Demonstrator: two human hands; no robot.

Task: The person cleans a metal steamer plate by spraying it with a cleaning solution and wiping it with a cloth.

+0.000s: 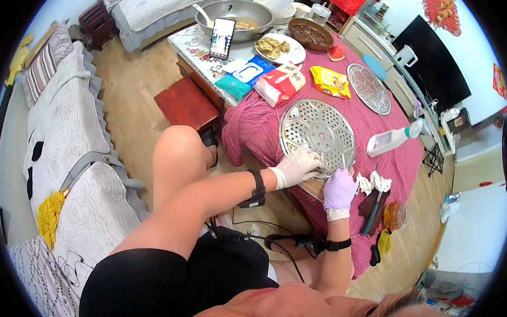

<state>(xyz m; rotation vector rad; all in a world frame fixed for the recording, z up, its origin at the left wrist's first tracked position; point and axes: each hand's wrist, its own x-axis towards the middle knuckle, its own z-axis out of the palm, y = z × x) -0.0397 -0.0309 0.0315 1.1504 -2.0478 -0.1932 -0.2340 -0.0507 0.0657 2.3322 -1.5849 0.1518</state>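
Note:
A round perforated metal steamer plate (319, 127) lies at the near edge of the cloth-covered table. My left hand (298, 167), in a whitish glove, grips its near left rim, fingers curled over the surface. At the near right rim, my right hand (338, 191) closes on the edge; its glove is purple with a pale cuff. Both thumbs are hidden. A white spray bottle (387, 142) with a teal collar lies to the right. Crumpled white tissues (380, 181) sit just right of my right hand. Farther back is a second perforated plate (368, 88).
Toward the back stand a large metal bowl (240, 31), a plate of food (298, 52) and a brown pan (310, 41). Packs of wipes (250, 72) and tissues (281, 83) lie nearer. An amber jar (398, 216) is at the right edge. A red stool (186, 104) stands left.

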